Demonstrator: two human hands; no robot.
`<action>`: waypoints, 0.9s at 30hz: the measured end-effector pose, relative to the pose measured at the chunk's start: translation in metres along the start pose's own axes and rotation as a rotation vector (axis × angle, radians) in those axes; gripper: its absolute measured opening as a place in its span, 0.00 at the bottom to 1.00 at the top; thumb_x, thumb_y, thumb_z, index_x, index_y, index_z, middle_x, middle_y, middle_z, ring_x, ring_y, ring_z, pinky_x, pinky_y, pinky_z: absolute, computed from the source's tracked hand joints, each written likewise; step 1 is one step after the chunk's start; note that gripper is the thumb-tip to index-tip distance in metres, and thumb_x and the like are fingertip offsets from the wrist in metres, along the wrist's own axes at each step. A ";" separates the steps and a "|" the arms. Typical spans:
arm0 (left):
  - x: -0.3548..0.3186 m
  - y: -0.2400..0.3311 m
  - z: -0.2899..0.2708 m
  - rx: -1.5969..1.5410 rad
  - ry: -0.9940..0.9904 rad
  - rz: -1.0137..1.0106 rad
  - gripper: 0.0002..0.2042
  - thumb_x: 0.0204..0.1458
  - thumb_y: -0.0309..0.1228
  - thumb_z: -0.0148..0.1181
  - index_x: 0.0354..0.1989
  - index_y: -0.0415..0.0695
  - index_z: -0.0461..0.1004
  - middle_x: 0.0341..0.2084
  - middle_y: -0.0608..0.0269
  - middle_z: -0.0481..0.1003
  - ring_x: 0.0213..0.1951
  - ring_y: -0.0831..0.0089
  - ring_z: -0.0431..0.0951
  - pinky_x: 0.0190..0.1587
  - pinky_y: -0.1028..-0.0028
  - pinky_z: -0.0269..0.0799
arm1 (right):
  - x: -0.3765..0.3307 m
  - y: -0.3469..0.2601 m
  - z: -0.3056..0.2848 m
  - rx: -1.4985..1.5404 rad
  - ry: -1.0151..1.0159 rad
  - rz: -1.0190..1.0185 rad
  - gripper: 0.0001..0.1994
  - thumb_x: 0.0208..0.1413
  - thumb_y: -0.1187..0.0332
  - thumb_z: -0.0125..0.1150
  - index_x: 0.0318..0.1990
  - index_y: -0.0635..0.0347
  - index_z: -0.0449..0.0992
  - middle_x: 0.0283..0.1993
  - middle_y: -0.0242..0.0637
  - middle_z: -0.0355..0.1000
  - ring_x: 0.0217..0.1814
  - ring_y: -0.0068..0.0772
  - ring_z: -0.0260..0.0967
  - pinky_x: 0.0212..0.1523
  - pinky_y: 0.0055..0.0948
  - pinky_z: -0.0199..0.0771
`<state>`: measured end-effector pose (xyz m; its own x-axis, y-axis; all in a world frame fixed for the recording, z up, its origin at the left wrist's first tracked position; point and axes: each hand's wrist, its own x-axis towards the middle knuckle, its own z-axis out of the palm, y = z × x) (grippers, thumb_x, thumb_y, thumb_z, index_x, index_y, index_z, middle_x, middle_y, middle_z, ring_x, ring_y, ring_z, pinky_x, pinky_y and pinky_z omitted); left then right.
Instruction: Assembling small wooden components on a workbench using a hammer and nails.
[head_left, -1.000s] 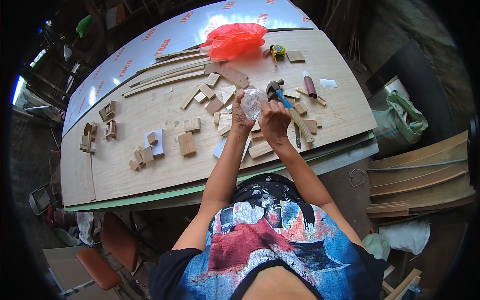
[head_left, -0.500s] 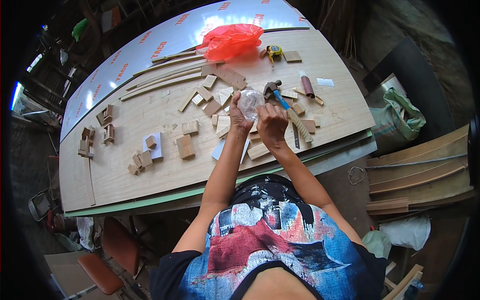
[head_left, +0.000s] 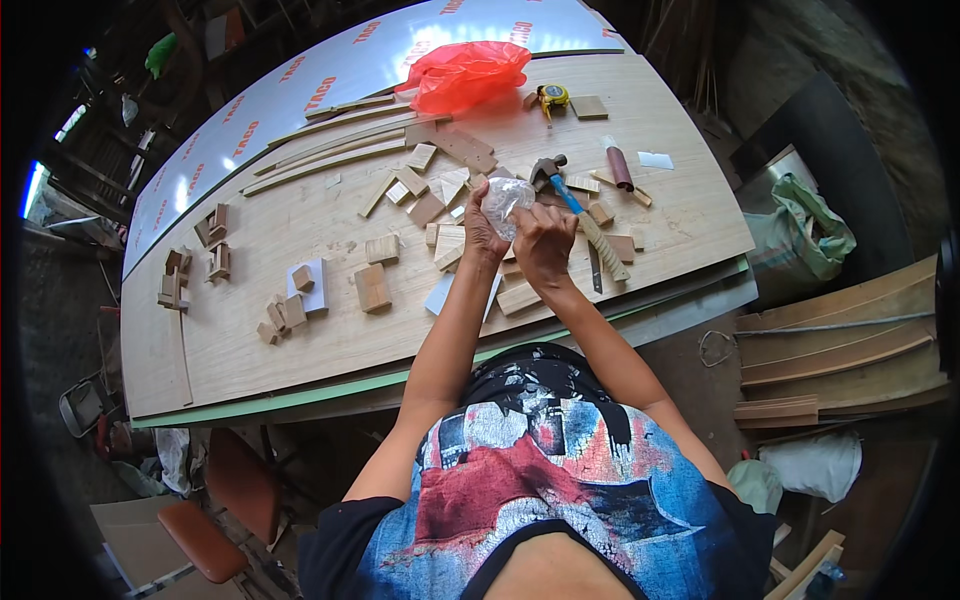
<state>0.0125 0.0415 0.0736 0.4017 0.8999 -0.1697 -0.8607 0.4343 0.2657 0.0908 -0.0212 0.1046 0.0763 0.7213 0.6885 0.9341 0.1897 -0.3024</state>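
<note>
Both hands meet over the worktop's (head_left: 300, 350) near edge, clamped on a small clear plastic bag (head_left: 505, 200): left hand (head_left: 483, 235) pinching its left side, right hand (head_left: 545, 240) gripping beneath. Wood offcuts (head_left: 372, 288) lie scattered around; a hammer (head_left: 555, 180) lies just behind the bag.

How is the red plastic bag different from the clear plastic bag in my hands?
The red plastic bag is opaque and bright red; the clear plastic bag is see-through. The red plastic bag lies untouched at the far side of the table, while the clear plastic bag is held up between the left hand and right hand. The red one looks larger. Both are crumpled thin plastic.
</note>
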 end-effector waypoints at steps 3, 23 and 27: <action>0.000 0.000 0.002 0.003 0.026 0.026 0.16 0.43 0.40 0.49 0.34 0.40 0.67 0.31 0.55 0.72 0.35 0.62 0.72 0.42 0.65 0.67 | -0.001 0.002 -0.004 -0.005 -0.048 -0.004 0.05 0.36 0.71 0.58 0.25 0.51 0.74 0.21 0.28 0.63 0.27 0.30 0.61 0.31 0.32 0.51; 0.005 0.001 -0.009 -0.042 0.035 0.006 0.16 0.42 0.41 0.51 0.33 0.42 0.69 0.31 0.55 0.73 0.35 0.61 0.72 0.43 0.63 0.67 | 0.006 0.004 -0.010 -0.075 0.017 -0.031 0.05 0.34 0.72 0.51 0.22 0.51 0.72 0.21 0.30 0.62 0.27 0.32 0.59 0.31 0.34 0.50; 0.000 0.000 -0.006 -0.031 0.006 -0.011 0.15 0.42 0.39 0.52 0.34 0.41 0.68 0.30 0.56 0.72 0.34 0.62 0.72 0.42 0.65 0.67 | 0.004 0.003 -0.008 -0.138 -0.032 -0.042 0.05 0.37 0.72 0.56 0.25 0.51 0.74 0.20 0.29 0.62 0.26 0.30 0.59 0.32 0.33 0.49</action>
<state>0.0104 0.0409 0.0677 0.4092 0.8950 -0.1777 -0.8656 0.4424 0.2347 0.0965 -0.0231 0.1112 0.0274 0.7361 0.6763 0.9754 0.1284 -0.1793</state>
